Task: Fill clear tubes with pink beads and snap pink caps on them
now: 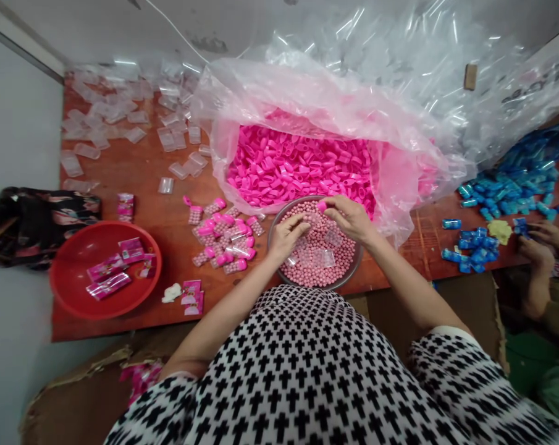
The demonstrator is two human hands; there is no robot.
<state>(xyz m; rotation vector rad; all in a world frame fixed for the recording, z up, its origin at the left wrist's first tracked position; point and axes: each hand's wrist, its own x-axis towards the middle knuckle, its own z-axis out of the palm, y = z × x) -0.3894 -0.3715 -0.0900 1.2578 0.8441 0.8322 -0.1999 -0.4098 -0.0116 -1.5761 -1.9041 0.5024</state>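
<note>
A round basin (pixel 356 262) full of pink beads (pixel 307 272) stands in front of me. Over its left side, my left hand (pixel 286 240) is closed, pinching what looks like a small clear plastic box (pixel 312 219). My right hand (pixel 351 217), above the basin's right side, grips a bright pink cap (pixel 322 206) between fingertips and thumb. The two hands are close but apart. Some empty clear boxes (pixel 326 258) lie on the beads. Left of the basin is a pile of bead-filled boxes with pink caps (pixel 228 238).
Behind the basin lies an open plastic bag (pixel 223 148) of pink caps (pixel 302 167). Clear boxes (pixel 165 139) are scattered back left. A red bowl (pixel 59 272) holds pink packets (pixel 107 286). At right, another person's hands (pixel 538 247) work beside blue pieces (pixel 478 247).
</note>
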